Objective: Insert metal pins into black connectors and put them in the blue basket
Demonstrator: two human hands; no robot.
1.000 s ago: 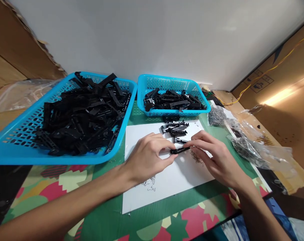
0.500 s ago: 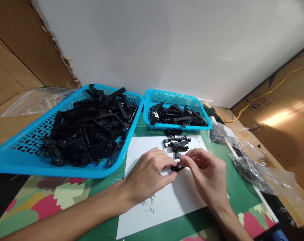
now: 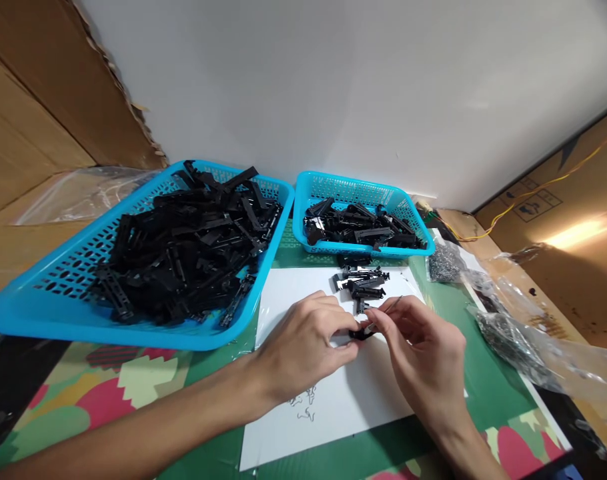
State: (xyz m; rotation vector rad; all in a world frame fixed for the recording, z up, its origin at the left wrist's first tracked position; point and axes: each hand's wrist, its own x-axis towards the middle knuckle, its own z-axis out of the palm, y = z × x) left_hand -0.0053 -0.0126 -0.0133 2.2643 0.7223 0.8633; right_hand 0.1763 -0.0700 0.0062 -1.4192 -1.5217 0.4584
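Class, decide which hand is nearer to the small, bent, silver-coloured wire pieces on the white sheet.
Left. The left hand is just beyond the wire pieces; the right hand is farther off, beyond them and to their right.

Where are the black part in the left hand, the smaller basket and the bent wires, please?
Black part (image 3: 359,335): head view, on its exposed body.
Smaller basket (image 3: 328,249): head view, on its front rim.
Bent wires (image 3: 306,416): head view, on the nearest wire.

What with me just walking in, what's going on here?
A person's left hand grips a small black part over a white sheet; beside it, the right hand pinches a thin item too small to identify. More black parts lie loose just beyond, bent wires lie nearer, and a large blue basket and a smaller one hold black pieces.
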